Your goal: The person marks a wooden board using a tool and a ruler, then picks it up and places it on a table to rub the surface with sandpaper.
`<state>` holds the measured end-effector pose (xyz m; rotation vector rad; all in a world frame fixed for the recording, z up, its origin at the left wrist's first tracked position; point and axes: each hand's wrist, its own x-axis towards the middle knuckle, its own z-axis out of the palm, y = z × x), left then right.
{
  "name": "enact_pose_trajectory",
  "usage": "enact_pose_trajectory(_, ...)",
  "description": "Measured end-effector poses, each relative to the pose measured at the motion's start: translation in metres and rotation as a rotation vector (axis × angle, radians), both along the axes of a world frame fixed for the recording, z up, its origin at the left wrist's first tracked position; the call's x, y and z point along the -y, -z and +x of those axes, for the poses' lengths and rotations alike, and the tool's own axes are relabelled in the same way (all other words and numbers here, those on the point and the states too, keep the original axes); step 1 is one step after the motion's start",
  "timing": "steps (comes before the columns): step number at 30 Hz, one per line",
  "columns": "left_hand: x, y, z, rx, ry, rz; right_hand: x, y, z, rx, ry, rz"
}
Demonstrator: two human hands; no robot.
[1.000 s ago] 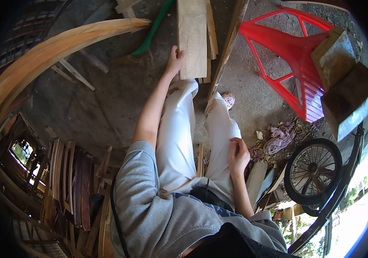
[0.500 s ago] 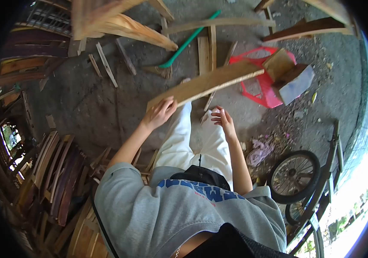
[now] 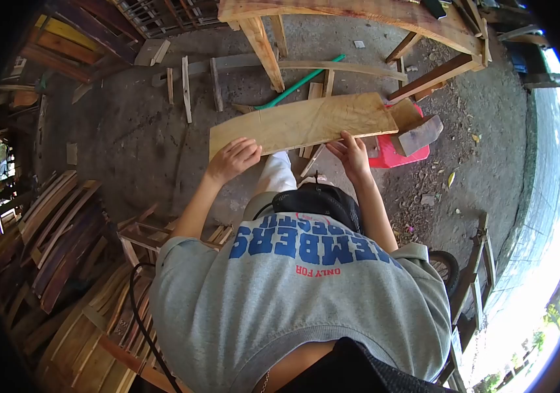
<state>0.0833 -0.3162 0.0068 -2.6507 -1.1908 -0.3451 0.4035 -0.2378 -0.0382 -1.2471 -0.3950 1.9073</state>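
A wide, flat wooden board [image 3: 299, 123] spans the space before me, crossing above my legs. Its near left edge is gripped by my left hand [image 3: 235, 159], fingers curled over the wood. Near the right end, my right hand [image 3: 351, 154] holds the same edge, with fingertips on the upper face and the rest partly hidden beneath. Behind the board's right end are a red plastic stool [image 3: 401, 156] and a box-like wooden piece [image 3: 419, 134], both partly covered.
Ahead stands a wooden workbench [image 3: 352, 14]. A green-handled broom [image 3: 303, 86] and several wood strips [image 3: 186, 90] lie on the concrete floor. Stacked curved wooden parts [image 3: 57, 229] crowd the left. A wheel [image 3: 445, 270] and metal frame [image 3: 480, 262] stand at right.
My right hand has come up from its free position and taken hold of the board's right part. The board now sits more level, and my view has shifted towards the workbench.
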Motion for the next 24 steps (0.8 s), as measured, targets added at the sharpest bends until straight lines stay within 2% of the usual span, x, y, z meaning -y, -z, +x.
enact_pose_trajectory(5, 0.025, -0.010, 0.006, 0.125, -0.208, 0.109, 0.008, -0.027, 0.014, -0.064, -0.001, 0.207)
enact_pose_trajectory(7, 0.024, -0.020, 0.009, 0.259, -0.345, 0.220, 0.006, -0.032, 0.019, -0.102, 0.018, 0.232)
enact_pose_trajectory(9, 0.023, -0.039, 0.017, 0.289, -0.364, 0.253, 0.002, -0.034, 0.028, -0.120, 0.010, 0.283)
enact_pose_trajectory(11, 0.019, -0.058, 0.023, 0.468, -0.398, 0.273, -0.007, -0.042, 0.033, -0.120, 0.065, 0.312)
enact_pose_trajectory(15, 0.003, -0.089, 0.011, 0.453, -0.391, 0.335, -0.017, -0.064, 0.044, -0.117, 0.179, 0.357)
enact_pose_trajectory(17, -0.014, -0.086, -0.001, 0.512, -0.414, 0.306, -0.029, -0.064, 0.051, -0.124, 0.188, 0.387)
enact_pose_trajectory(18, -0.029, -0.080, -0.006, 0.675, -0.540, 0.283, -0.036, -0.060, 0.053, -0.133, 0.215, 0.387)
enact_pose_trajectory(19, -0.043, -0.073, -0.012, 0.835, -0.665, 0.252, -0.041, -0.061, 0.053, -0.128, 0.238, 0.390)
enact_pose_trajectory(21, -0.067, -0.053, -0.027, 1.593, -0.948, -0.342, -0.055, -0.064, 0.048, -0.103, 0.269, 0.426)
enact_pose_trajectory(22, -0.081, -0.066, -0.026, 1.687, -0.976, -0.626, -0.062, -0.067, 0.045, -0.097, 0.299, 0.432)
enact_pose_trajectory(24, -0.108, -0.050, -0.038, 1.751, -0.837, -0.743, -0.077, -0.072, 0.036, -0.086, 0.330, 0.426)
